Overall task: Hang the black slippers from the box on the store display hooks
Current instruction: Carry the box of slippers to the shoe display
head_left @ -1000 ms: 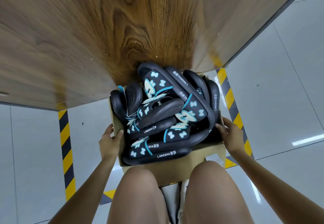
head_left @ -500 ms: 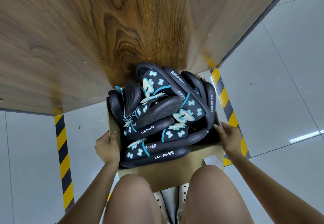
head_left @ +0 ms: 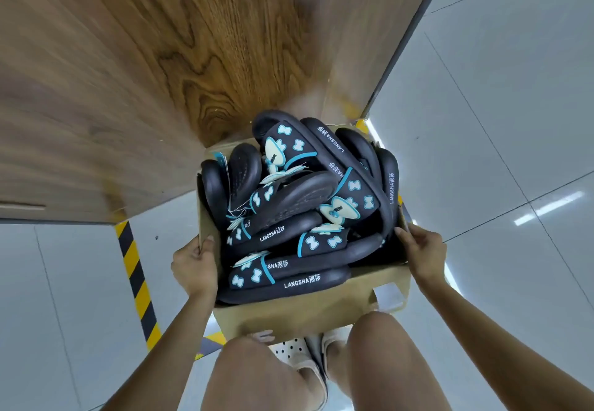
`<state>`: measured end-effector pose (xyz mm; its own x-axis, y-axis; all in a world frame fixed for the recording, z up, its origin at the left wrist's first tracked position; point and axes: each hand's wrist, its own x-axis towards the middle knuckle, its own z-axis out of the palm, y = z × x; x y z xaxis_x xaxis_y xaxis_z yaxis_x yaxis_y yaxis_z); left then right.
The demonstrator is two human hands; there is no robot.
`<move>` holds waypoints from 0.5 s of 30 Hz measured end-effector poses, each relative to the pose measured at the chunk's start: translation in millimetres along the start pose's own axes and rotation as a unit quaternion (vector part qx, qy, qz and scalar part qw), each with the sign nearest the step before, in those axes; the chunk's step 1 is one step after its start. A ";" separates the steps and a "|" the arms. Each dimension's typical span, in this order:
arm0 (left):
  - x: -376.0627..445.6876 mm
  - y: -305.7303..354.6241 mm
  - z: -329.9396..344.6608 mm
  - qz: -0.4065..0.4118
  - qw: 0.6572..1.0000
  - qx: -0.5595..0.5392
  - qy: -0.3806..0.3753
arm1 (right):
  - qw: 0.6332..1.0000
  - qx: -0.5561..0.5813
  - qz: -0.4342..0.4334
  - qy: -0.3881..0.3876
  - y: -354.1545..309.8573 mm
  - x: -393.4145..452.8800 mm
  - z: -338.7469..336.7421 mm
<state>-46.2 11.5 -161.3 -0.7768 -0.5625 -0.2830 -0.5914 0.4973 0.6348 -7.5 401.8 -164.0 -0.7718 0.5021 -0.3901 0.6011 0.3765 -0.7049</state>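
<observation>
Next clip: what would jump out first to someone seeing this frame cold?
A brown cardboard box at centre, heaped with black rubber slippers with turquoise bow prints. The left hand and right hand grip its side walls. Behind it rises a wood-grain panel, with yellow-and-black hazard tape on the grey floor.

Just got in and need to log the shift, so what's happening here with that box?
A person is holding a cardboard box by its two sides, the left hand gripping the left edge and the right hand the right edge. The box is heaped with black slippers with blue bow prints, piled loosely above the rim. It sits in front of a wooden panel on a tiled floor. No slipper has been taken out, and no display hooks are in view.
</observation>
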 end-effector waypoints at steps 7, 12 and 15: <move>-49.7 78.4 -66.8 0.049 0.999 -0.006 -0.016 | 0.999 0.000 0.019 0.034 -54.4 -59.4 -85.9; -88.8 149.9 -115.7 0.076 0.996 -0.004 -0.035 | 0.998 0.021 0.029 0.055 -98.1 -101.9 -156.9; -112.7 191.6 -140.2 0.080 0.996 0.003 -0.043 | 0.997 0.026 0.037 0.068 -117.6 -125.1 -197.4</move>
<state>-41.6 77.5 93.0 -0.8771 -0.4171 -0.2382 -0.4588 0.5805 0.6726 59.2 448.4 84.6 -0.6880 0.6292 -0.3617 0.6417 0.2946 -0.7082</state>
